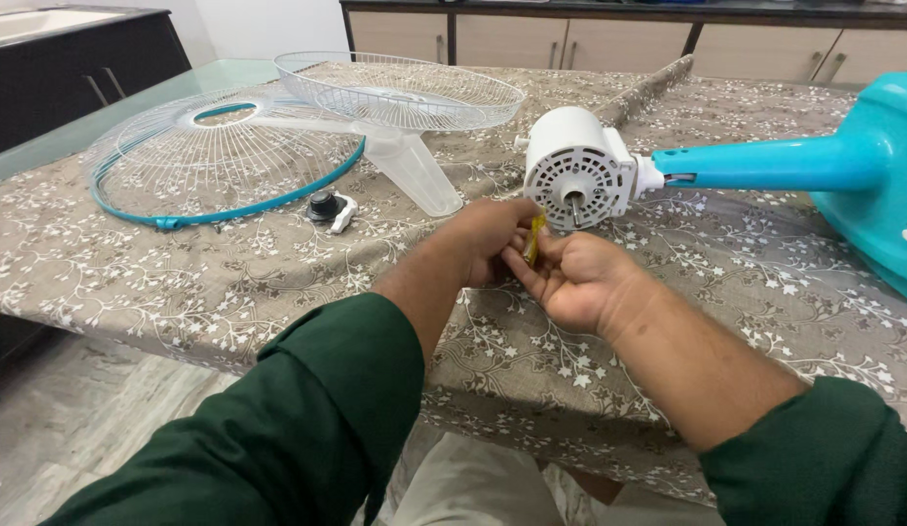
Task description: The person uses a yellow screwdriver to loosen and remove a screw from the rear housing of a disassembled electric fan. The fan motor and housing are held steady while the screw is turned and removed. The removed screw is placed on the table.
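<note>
1. Over the near edge of the table [132, 282], which is covered in a brown flowered cloth, both hands meet just in front of the white fan motor [578, 168].
2. Between them is a small yellow piece [534, 237], slim and standing nearly upright, its long axis running up toward the motor's face and slightly away from the person.
3. The left hand [485, 239] is curled, fingers pressed together around the lower left side of the yellow piece; exactly which fingertips pinch it cannot be told, since the knuckles hide them.
4. The right hand [575, 278] lies palm up and half open, its thumb and fingers touching the yellow piece from the right, cradling more than clamping.
5. The relation that matters: the motor's short metal shaft [575, 206] sticks out toward the person just above and to the right of the yellow piece, near it but not touching. The right hand is the nearer one to the shaft.
6. The motor sits on a turquoise stand [765, 164] lying on its side, stretching away to the right.
7. Well apart to the left lie two white wire guards [220, 151], a clear fan blade [415, 173], and a small black knob [324, 205].
</note>
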